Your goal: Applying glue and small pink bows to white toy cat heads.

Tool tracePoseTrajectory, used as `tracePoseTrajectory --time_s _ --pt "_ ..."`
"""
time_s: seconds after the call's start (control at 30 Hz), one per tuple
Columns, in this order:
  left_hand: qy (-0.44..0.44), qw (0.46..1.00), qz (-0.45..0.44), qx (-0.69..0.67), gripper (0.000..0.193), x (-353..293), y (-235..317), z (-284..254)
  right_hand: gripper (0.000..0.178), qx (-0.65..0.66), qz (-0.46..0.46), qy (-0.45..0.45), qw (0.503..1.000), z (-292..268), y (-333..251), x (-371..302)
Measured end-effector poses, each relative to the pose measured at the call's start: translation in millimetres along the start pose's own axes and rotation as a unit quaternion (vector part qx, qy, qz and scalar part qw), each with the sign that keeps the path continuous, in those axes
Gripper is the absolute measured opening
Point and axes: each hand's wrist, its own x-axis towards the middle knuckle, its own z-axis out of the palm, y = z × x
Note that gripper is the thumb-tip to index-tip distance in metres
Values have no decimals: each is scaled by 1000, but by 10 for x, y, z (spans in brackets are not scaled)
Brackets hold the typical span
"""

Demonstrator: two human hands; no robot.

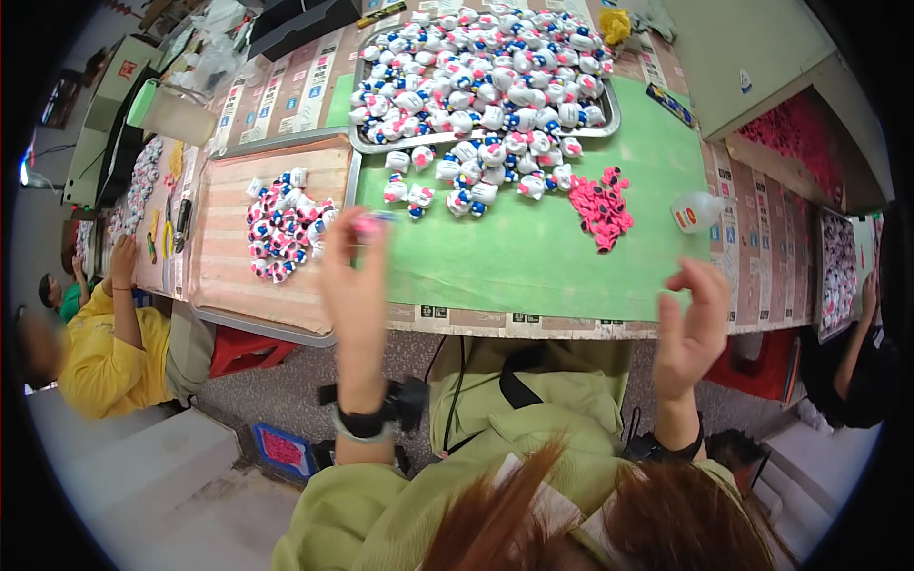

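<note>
My left hand (354, 276) is raised at the front edge of the table, between the tray on the left and the green mat. Its fingertips pinch a small pink-and-blue piece (373, 223), blurred, which looks like one of the toy figures. My right hand (693, 328) hovers over the table's front edge at the right, thumb and fingers apart and curved, nothing visible in it. Several white, blue and pink toy figures (476, 171) lie loose on the green mat (495, 266). A pile of flat pink pieces with dark spots (602, 205) lies nearer my right hand.
A metal tray (614, 124) heaped with figures stands at the back. On the left, a cloth-lined tray (214, 200) holds a smaller pile (286, 224). A small translucent bottle (697, 211) stands at right. People work at both sides, one in a yellow shirt (109, 352).
</note>
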Motion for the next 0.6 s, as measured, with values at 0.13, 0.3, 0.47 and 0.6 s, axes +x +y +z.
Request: tracePoseTrajectory --time_s 0.13,0.3,0.47,0.6 --pt "106 937 57 328 28 388 -328 -650 38 30 71 143 987 -160 329 -17" --pt "123 907 211 343 23 429 -137 -274 55 6 118 174 978 -150 615 130" --pt "-132 891 278 334 26 382 -244 51 67 32 197 53 978 -89 789 238" --pt "-95 915 160 358 25 305 -126 62 56 85 239 35 967 -16 923 306"
